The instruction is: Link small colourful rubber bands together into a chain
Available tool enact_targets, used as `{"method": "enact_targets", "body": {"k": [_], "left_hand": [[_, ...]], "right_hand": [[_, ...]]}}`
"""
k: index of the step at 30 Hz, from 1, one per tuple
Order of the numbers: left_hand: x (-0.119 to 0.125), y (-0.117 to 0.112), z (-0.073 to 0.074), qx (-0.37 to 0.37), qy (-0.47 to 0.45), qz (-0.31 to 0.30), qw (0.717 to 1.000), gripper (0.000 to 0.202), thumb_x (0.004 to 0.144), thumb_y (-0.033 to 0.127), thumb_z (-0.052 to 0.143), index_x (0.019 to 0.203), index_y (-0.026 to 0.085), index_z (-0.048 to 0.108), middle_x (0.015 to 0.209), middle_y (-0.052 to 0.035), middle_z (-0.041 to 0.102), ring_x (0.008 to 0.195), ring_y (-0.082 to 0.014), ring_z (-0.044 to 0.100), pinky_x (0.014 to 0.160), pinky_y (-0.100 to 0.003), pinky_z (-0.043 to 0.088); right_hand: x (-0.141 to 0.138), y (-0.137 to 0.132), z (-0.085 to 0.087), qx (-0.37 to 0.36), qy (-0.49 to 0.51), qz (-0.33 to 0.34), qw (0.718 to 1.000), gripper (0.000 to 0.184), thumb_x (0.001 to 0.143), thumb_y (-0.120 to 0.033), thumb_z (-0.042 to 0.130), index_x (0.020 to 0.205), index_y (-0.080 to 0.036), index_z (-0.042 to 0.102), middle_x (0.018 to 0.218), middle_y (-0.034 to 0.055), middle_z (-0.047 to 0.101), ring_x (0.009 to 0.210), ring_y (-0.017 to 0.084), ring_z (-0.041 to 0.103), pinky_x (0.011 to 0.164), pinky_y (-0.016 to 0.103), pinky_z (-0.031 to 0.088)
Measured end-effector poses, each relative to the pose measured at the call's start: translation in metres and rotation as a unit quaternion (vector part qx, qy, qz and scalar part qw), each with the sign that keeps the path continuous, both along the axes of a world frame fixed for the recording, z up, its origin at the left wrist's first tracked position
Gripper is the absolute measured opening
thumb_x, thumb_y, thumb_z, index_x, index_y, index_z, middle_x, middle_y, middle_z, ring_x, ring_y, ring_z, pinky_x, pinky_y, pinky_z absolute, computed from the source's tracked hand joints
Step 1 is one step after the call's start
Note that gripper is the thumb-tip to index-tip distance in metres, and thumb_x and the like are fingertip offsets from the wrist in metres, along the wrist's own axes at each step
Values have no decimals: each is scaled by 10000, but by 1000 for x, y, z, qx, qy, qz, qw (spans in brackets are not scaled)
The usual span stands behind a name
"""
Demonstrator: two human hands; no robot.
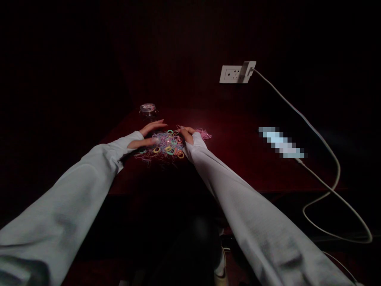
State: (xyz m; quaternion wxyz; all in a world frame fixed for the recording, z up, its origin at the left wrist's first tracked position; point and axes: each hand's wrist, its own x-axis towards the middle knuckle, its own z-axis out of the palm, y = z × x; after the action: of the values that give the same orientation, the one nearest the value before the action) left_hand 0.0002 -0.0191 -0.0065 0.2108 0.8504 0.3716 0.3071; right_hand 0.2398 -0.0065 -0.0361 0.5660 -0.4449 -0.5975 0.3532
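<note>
At the table (232, 163), our left hand (146, 131), fingers spread, touches coloured bands (169, 147); our right hand (187, 135) pinches one loop (179, 126).

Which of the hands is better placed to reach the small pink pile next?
Probably the right: in this view the right hand is beside the pink pile, while the left hand is at the far side of the larger multicoloured pile.

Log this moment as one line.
left hand: open at pile of coloured loops | right hand: at pile's right side, grip unclear | beyond left hand: round container | wall: socket, plugged-in charger
</note>
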Motion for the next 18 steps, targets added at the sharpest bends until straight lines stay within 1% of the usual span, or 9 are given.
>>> {"method": "enact_targets", "body": {"k": [2, 3, 6, 8, 11, 14, 18], "left_hand": [[-1, -6, -2, 33, 94, -21, 995, 971, 843, 902, 632, 1593, 290, 563, 1801, -127, 331, 1647, -423, 323, 1354, -610, 262], [-1, -7, -3, 39, 124, -24, 991, 969, 822, 882, 681, 1588, 300, 566, 1798, -128, 336, 1645, -425, 324, 1352, -617, 257], [2, -3, -3, 49, 153, -11, 987, 909, 825, 788, 757, 1583, 327, 560, 1749, -125, 427, 1593, -407, 421, 1318, -617, 318], [6, 2, -1, 64, 148, -4, 987, 805, 868, 721, 749, 1539, 301, 605, 1652, -135, 553, 1515, -386, 524, 1284, -597, 373], [11, 6, 2, 80, 113, 2, 990, 603, 924, 637, 711, 1382, 245, 726, 1437, -135, 718, 1362, -333, 659, 1234, -506, 451], [13, 5, 4, 72, 68, 20, 995, 464, 928, 565, 712, 1241, 233, 798, 1294, -112, 782, 1234, -293, 726, 1168, -426, 512], [14, 2, 4, 42, 20, 58, 997, 384, 912, 496, 715, 1182, 243, 819, 1218, -75, 815, 1145, -292, 754, 1087, -406, 553]], "right_hand": [[1, -2, 1, -43, 95, 43, 994, 436, 916, -651, 716, 852, -221, 746, 784, 10, 715, 779, 190, 649, 798, 322, 536], [1, -3, 2, -54, 116, 54, 990, 423, 892, -643, 747, 830, -225, 735, 757, 1, 696, 772, 186, 640, 791, 319, 534], [0, -6, 4, -64, 110, 57, 990, 390, 878, -608, 772, 795, -232, 714, 697, -16, 640, 756, 176, 613, 755, 300, 523], [-1, -9, 6, -68, 87, 53, 992, 379, 880, -598, 771, 787, -236, 708, 681, -19, 618, 739, 173, 601, 720, 293, 516], [-1, -14, 9, -76, 66, 53, 994, 371, 898, -590, 751, 796, -236, 707, 705, -17, 615, 726, 171, 600, 685, 289, 511], [-1, -17, 11, -80, 57, 51, 994, 369, 915, -579, 732, 800, -230, 702, 738, -12, 619, 730, 172, 603, 685, 295, 521], [-2, -14, 9, -75, 52, 42, 995, 376, 915, -583, 731, 785, -233, 690, 735, -9, 616, 738, 183, 611, 719, 316, 540]]}}
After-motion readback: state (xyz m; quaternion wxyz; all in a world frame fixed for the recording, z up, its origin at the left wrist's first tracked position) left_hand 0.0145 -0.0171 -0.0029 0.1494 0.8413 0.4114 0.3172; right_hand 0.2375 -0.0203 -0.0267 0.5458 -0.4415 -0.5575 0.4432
